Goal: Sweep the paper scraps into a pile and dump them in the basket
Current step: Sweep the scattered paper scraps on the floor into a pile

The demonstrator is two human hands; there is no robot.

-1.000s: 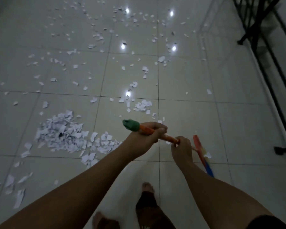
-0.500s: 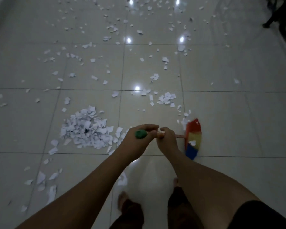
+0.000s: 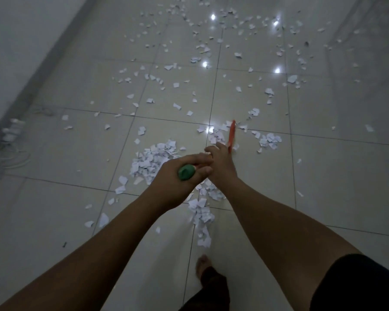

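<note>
Both hands hold a broom with an orange handle and a green end cap. My left hand grips the top of the handle at the cap. Just beyond it, my right hand grips the handle lower down. The broom head shows edge-on as a red strip on the floor ahead of my hands, among loose scraps. A pile of white paper scraps lies left of my hands. Smaller clusters and a trail of scraps lie around it. No basket is in view.
Scattered scraps cover the glossy tiled floor far ahead. A white wall runs along the left, with a power strip and cables at its foot. My bare foot stands at the bottom centre.
The broom head has swung forward and turned edge-on, from right of my hands to ahead of them. The view has shifted left, bringing the wall and cables into sight.
</note>
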